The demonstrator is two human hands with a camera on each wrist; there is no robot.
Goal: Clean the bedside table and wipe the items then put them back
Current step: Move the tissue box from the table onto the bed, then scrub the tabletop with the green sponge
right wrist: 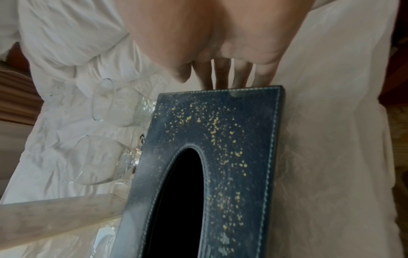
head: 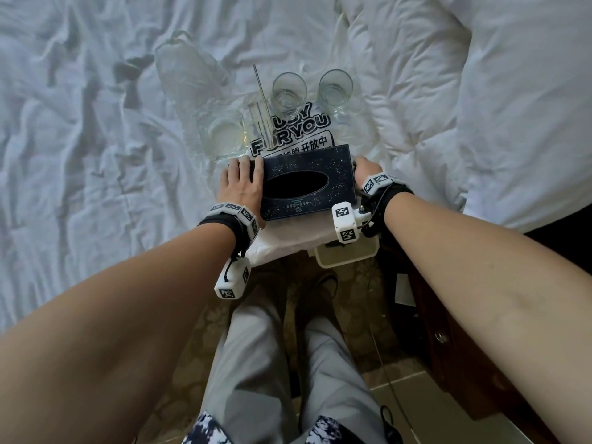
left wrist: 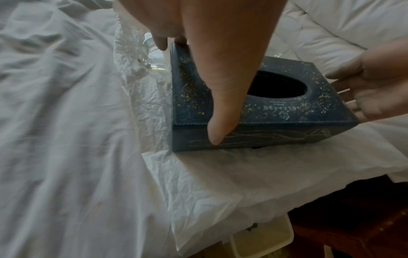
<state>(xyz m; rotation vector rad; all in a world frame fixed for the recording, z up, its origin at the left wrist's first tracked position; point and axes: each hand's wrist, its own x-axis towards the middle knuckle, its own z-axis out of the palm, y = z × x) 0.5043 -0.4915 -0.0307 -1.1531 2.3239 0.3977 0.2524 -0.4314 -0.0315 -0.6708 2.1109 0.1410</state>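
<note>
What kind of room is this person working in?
Probably a hotel bedroom. A bed with rumpled white sheets and a thick duvet fills the view, and two drinking glasses and a dark tissue box sit on it, both hands at the box.

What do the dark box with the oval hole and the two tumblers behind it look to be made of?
The tissue box looks covered in dark blue leather or imitation leather, matte: pale stitching runs along its edges and round the oval opening, with gold speckles on top. The two tumblers look like clear glass: the sheet shows through them, and their bases look thick and shiny.
</note>
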